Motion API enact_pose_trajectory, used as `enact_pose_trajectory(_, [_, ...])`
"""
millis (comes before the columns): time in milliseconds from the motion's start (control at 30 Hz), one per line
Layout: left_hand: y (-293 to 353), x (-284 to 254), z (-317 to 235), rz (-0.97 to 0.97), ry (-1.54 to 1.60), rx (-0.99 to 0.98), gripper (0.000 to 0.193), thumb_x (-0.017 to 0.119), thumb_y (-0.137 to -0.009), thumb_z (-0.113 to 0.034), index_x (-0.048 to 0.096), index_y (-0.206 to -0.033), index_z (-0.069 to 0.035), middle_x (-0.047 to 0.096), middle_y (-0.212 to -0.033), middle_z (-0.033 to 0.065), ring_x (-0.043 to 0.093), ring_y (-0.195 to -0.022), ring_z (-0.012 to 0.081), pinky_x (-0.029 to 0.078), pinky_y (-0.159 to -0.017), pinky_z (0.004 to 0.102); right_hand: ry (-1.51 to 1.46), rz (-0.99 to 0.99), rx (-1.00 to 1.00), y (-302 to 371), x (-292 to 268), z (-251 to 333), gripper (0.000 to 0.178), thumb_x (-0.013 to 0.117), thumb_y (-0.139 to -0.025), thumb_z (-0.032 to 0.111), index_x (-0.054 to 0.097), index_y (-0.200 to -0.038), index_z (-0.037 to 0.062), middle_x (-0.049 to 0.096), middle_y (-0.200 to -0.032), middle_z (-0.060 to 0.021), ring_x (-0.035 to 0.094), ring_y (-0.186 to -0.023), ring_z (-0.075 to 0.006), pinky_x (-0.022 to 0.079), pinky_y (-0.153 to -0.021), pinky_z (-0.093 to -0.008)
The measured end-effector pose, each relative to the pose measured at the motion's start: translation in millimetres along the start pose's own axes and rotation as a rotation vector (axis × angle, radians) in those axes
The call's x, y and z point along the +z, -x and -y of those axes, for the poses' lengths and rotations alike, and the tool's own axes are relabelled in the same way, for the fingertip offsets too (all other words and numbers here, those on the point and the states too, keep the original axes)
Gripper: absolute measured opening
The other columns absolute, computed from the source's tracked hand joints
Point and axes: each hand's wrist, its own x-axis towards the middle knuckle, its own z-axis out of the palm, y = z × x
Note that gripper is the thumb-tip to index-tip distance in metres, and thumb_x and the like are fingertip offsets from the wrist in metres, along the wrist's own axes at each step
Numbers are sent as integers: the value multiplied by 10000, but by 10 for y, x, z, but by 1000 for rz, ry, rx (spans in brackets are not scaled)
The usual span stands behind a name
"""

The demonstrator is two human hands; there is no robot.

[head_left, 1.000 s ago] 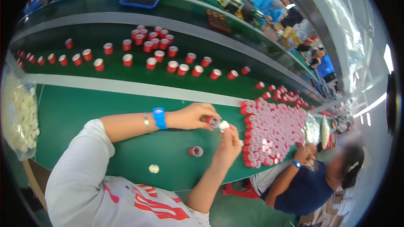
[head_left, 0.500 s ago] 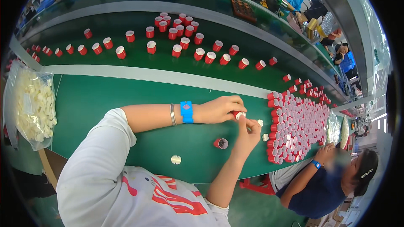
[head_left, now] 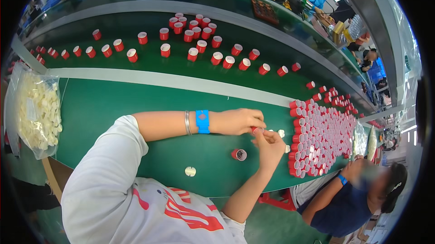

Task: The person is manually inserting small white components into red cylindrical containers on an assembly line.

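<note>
Over the middle of the green table, my left hand (head_left: 242, 121) is closed round a small red cup (head_left: 256, 129), which its fingers partly hide. My right hand (head_left: 271, 148) meets it from the near right, fingers bent and tips pressed together at the cup's end. Just beyond the right fingers lie small white plastic pieces (head_left: 281, 133). Nearer me, another red cup (head_left: 239, 154) lies tipped with its opening to the right and something dark inside. A round white disc (head_left: 190, 171) lies flat to the left of that cup.
Many red cups (head_left: 317, 140) stand packed together at the right. Others (head_left: 192, 54) are scattered along the dark green strip (head_left: 149, 65) beyond a pale rail (head_left: 149, 77). A clear bag of white pieces (head_left: 38, 112) sits at the left. A co-worker (head_left: 349, 198) sits at the right.
My right hand has shifted slightly right and its fingers have bent over the held cup, whose white end is now mostly covered. The view has shifted slightly.
</note>
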Motion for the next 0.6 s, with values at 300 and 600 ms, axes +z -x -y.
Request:
enact_pose_trajectory(300, [-331,-247,535,-380,-222,-64,70,558,-784,-92,547,-839,-49,545,-812,126,508,-840,347,413,-756,434,55,-276,-268,91,-102,-16,239,647,-874,226,623,-799,1,584,-637,-20,484,-540,-48,352,-472,-180])
enact_pose_trajectory(600, [-571,-323,1094,-206,-889,-400,283,609,-709,-13,572,-989,-5,566,-950,192,597,-889,346,522,-680,391,437,688,-511,1113,236,158,236,733,-733,67,610,-925,6,594,-749,-94,566,-558,-167,456,-508,-277])
